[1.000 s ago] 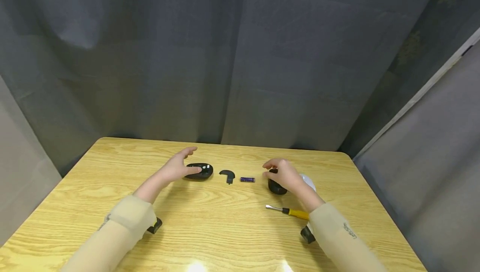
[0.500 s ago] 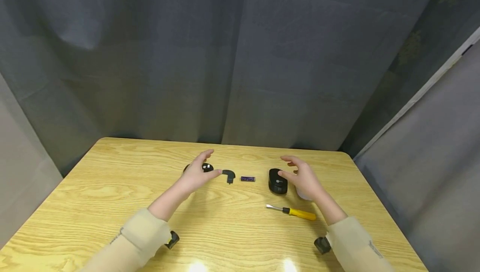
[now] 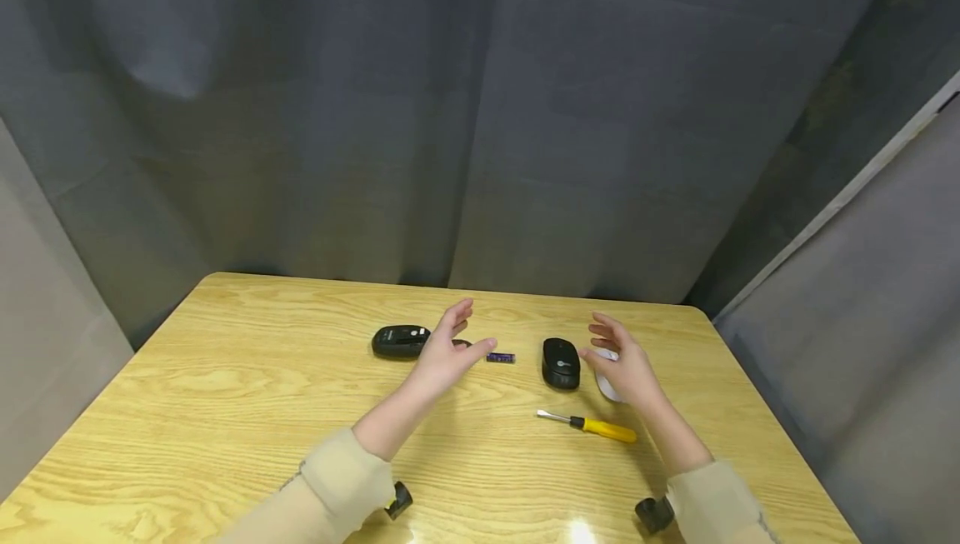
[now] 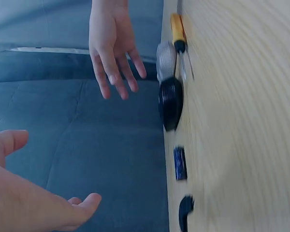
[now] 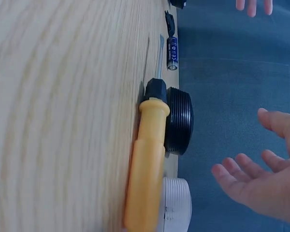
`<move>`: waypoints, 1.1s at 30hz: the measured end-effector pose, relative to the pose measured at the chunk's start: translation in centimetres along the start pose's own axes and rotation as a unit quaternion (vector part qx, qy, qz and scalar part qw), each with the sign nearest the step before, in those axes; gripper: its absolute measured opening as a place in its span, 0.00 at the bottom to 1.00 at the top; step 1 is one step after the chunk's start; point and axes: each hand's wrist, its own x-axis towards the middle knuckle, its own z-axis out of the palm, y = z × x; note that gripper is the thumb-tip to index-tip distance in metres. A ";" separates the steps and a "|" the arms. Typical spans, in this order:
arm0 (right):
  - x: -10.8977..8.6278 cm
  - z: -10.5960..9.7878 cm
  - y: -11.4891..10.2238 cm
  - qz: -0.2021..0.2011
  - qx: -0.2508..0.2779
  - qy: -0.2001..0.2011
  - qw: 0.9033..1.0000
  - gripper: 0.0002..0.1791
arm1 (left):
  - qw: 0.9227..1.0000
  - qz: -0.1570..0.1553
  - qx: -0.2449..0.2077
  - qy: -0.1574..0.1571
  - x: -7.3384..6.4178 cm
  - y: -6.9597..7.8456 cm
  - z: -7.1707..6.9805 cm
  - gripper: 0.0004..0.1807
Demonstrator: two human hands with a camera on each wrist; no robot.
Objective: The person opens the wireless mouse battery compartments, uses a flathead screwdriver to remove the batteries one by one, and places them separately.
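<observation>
My left hand [image 3: 442, 356] hovers with fingers spread over the small black cover [image 4: 185, 210], hiding most of it in the head view. To its left lies an upturned black computer mouse [image 3: 397, 342], small white patches showing on its underside. A blue battery [image 3: 501, 357] lies just right of the left thumb. My right hand [image 3: 628, 371], fingers loosely bent and holding nothing, hangs above the white mouse [image 3: 606, 386] and partly covers it. Beside that hand, a second black mouse [image 3: 561, 363] sits upright.
In front of the mice lies a yellow-handled screwdriver [image 3: 609, 431], its tip pointing left. All these things are on a wooden table [image 3: 225, 411]. Grey curtains [image 3: 360, 127] hang behind the table's far edge.
My left hand has moved right, from the upturned mouse to over the cover. My right hand has moved right, off the upright black mouse. The things on the table look unmoved.
</observation>
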 end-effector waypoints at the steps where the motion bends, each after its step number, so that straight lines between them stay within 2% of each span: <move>1: -0.1 0.0 0.0 0.009 0.009 0.000 1.000 0.35 | 1.000 0.006 -0.008 0.002 0.1 -0.1 0.4 0.40; 8: -0.3 0.1 -0.1 0.064 0.064 -0.009 0.996 0.38 | 0.996 0.026 -0.083 0.022 0.7 -0.6 3.0 0.44; 14: -0.4 0.1 0.1 0.098 0.084 -0.018 0.991 0.38 | 0.995 0.033 -0.090 0.036 1.1 -1.6 5.2 0.42; 22: -0.5 0.5 0.5 0.123 0.097 -0.026 0.987 0.41 | 0.997 -0.007 -0.078 0.020 1.6 -3.0 7.5 0.44; 33: -0.9 1.0 0.9 0.147 0.096 -0.045 0.983 0.39 | 0.996 -0.062 -0.069 -0.008 2.4 -5.0 9.6 0.45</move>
